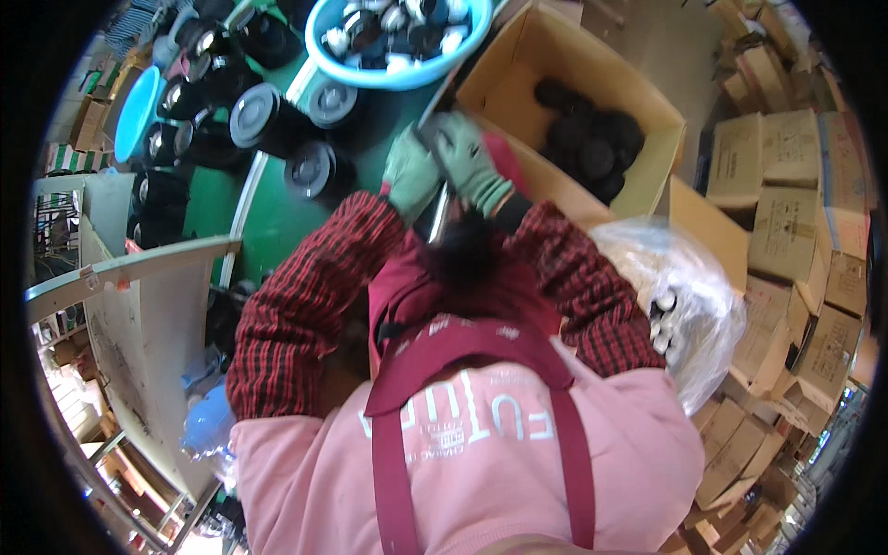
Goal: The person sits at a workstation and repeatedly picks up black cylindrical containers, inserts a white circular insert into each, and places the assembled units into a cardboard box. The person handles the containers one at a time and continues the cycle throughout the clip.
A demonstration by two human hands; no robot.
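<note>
Both my hands wear pale green gloves and meet at the edge of the green work surface (370, 129). My left hand (411, 174) is closed on one side of a dark, narrow-edged part (433, 153). From the other side my right hand (467, 162) closes against that same part; blur and the gloves hide most of its shape. Below the gloves a shiny metal rod (440, 215) runs down toward a black rounded thing (462, 250) over my apron. Left of my hands stand black round parts with grey discs, one grey disc (311, 169) being nearest.
A light blue basin (319, 65) full of black and silver parts stands ahead. To the right, an open carton (518, 65) holds black round pieces. A clear plastic bag (712, 324) with white pieces lies by my right elbow. Stacked cartons (782, 222) line the right side.
</note>
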